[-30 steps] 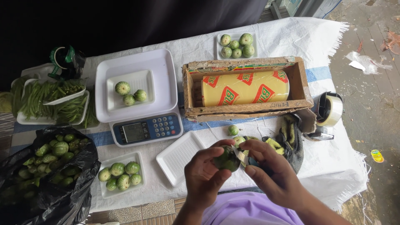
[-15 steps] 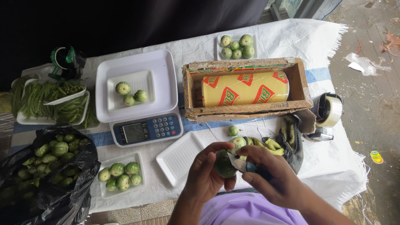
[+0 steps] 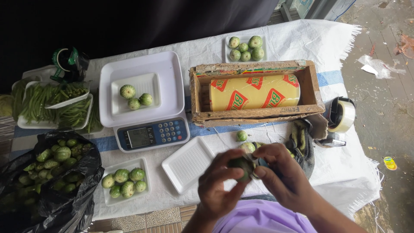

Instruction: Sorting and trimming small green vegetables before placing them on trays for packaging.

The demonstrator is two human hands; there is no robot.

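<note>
My left hand (image 3: 220,185) grips a small round green eggplant (image 3: 241,166) over the near edge of the table. My right hand (image 3: 278,174) holds a small knife, its blade (image 3: 253,163) pressed against the eggplant; the handle is mostly hidden in my fingers. An empty white foam tray (image 3: 186,162) lies just left of my hands. Two loose green eggplants (image 3: 242,136) rest on the cloth right behind them.
A digital scale (image 3: 144,97) carries a tray with three eggplants. A cardboard box (image 3: 255,92) holds a yellow wrap roll. A filled tray (image 3: 124,180), a black bag of eggplants (image 3: 47,170), green beans (image 3: 54,103), another filled tray (image 3: 245,46), a tape dispenser (image 3: 340,116) and a dark cloth (image 3: 302,144) surround them.
Both hands turned the eggplant; my left fingers shifted over it and my right hand closed in, hiding more of the knife blade.
</note>
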